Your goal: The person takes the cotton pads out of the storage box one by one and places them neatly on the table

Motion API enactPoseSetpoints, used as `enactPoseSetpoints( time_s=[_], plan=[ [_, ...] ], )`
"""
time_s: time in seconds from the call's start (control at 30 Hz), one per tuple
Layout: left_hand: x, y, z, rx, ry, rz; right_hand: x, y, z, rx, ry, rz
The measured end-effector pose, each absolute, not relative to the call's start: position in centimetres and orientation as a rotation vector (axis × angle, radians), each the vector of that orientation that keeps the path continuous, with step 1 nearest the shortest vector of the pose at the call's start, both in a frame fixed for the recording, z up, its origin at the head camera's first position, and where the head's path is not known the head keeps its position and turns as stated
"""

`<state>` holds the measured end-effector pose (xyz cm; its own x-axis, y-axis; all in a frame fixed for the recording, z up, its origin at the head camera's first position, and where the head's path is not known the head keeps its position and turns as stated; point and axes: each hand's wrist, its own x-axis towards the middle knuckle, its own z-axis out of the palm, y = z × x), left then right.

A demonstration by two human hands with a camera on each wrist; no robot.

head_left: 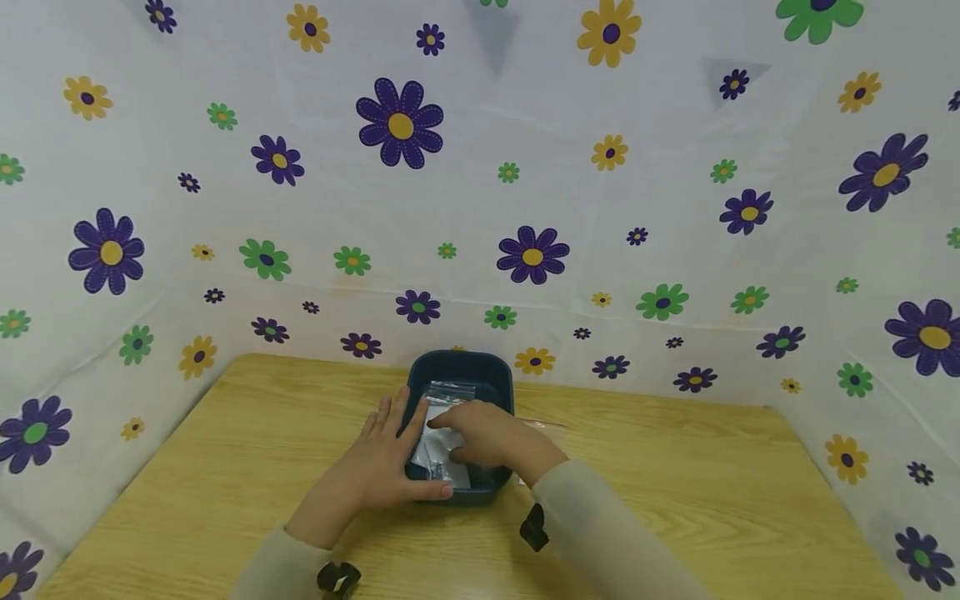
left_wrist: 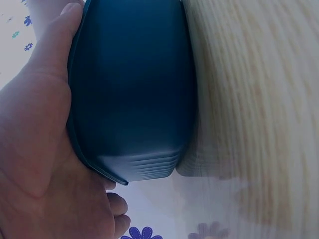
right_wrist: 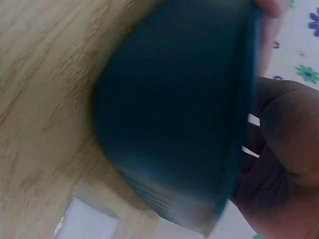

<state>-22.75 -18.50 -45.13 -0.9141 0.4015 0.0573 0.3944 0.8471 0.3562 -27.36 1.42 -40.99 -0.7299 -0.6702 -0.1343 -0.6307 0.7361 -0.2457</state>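
Observation:
A dark teal plastic basin stands on the table with clear zip bags inside, the top one showing white contents. My left hand rests on the basin's left and front rim, fingers spread and the thumb laid along the front edge. From the right, my right hand reaches over the rim onto the bags. Its index finger and thumb stand apart over the white contents; the other fingers are hidden. In the right wrist view the basin wall covers its fingertips.
Another clear bag with a red line along its top lies on the wooden table, just right of the basin. A white cloth with printed flowers hangs behind the table and along both sides.

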Motion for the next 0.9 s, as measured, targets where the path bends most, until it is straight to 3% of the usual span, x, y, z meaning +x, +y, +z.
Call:
enactPoseSetpoints(
  time_s=[0.4, 0.63, 0.9],
  plan=[
    [-22.8, -18.5, -44.9, 0.643, 2.99, 0.561, -28.4, 0.6, -42.4, -1.062, 2.774, -0.123],
    [-22.7, -18.5, -45.2, 0.657, 3.004, 0.58, -28.1, 1.6, -42.1, -1.102, 2.729, -0.453],
    [-22.8, -18.5, -45.4, 0.632, 3.014, 0.562, -28.0, 3.2, -41.3, -0.965, 2.791, -0.89]
  ],
)
